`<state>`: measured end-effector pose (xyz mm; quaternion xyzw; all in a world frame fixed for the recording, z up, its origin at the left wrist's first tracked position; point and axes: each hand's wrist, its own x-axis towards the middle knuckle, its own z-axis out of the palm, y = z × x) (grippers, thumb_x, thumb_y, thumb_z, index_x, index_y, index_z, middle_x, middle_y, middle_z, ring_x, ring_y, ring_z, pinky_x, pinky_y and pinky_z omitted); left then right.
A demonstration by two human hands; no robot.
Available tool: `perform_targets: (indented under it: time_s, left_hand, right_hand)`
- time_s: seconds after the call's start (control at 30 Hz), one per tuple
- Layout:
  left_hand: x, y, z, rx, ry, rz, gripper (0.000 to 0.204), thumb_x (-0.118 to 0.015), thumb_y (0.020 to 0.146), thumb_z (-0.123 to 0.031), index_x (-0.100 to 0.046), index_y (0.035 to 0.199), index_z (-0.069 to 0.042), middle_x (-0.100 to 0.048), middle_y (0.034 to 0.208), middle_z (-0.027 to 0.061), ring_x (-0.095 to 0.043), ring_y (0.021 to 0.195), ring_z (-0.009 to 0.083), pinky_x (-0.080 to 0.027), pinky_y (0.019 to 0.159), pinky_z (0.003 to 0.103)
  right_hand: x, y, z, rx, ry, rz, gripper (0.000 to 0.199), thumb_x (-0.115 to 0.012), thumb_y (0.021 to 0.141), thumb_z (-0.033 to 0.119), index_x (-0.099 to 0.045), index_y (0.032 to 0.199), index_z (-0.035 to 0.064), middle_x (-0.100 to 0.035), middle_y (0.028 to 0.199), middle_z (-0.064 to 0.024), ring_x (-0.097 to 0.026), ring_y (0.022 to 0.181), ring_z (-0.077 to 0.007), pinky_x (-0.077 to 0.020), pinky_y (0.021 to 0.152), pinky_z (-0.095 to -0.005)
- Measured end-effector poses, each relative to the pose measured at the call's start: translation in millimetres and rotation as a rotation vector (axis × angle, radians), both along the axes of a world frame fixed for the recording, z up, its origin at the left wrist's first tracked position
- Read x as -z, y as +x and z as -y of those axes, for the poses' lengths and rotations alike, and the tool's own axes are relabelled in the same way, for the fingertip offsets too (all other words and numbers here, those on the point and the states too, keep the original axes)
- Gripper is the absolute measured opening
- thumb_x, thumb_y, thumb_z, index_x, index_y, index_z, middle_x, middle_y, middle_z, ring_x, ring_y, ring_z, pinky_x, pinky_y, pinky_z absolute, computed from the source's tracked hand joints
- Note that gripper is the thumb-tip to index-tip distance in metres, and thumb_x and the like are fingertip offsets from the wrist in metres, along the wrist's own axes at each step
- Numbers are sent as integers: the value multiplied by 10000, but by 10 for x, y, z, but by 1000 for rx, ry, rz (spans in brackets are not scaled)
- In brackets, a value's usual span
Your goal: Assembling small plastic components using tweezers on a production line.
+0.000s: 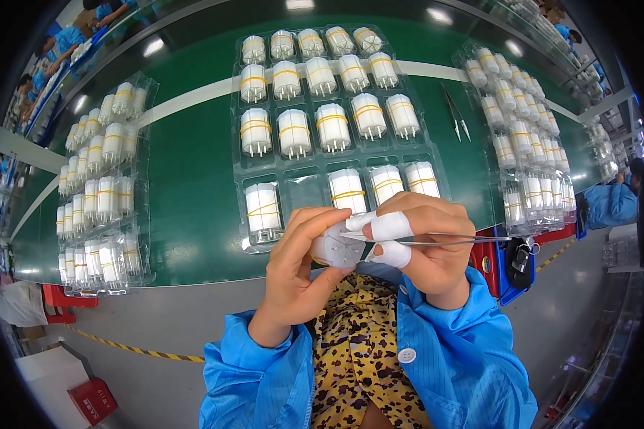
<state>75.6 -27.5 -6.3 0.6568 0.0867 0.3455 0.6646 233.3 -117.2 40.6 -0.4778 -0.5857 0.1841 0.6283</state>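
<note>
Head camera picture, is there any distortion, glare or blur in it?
Head view: strong fisheye bending, with the white strip arcing across the green table and the corners black; head view: bright glare spots toward the top, small glints on the clear tray; head view: left hand and right hand look fairly sharp.

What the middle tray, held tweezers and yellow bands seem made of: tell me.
Tray: probably thin clear plastic, glossy; the green tabletop shows through. Tweezers in the right hand: likely metal, smooth, with a silvery shine. Bands: perhaps rubber; thin strands wrap the white cylinders, finish too small to judge.
</note>
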Motion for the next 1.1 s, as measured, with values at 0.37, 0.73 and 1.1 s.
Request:
perform_targets:
  time_s: [0.37, 0.73, 1.1]
  left_hand:
    - [1, 37, -39, -42, 207, -66, 527, -650, 662, 100, -532, 1167, 5, -535, 1152, 155, -532, 1041, 260, -447, 849, 318]
    - [90, 115, 22, -110, 202, 52, 507, -653, 699, 80, -445, 1150, -18, -554, 1131, 171, -536, 1034, 259, -440, 857, 326]
    - [108, 109, -16, 15, 110, 177, 491, -624, 697, 106, -447, 1141, -5, -493, 1146, 173, -522, 1041, 242, -434, 873, 318]
  right_hand:
    - [17, 36, 19, -8, -46, -83, 215, -704, 716, -8, -689, 931, -8, -674, 843, -145, -657, 753, -223, -512, 648, -297]
    - [151, -114, 166, 107, 2, -308, 278, -737, 715, 6, -673, 984, -28, -659, 924, -156, -658, 833, -216, -525, 702, -287]
    - [95, -53, 193, 131, 93, -22, 259, -745, 688, 17, -680, 936, -15, -676, 875, -170, -678, 766, -241, -549, 652, -301]
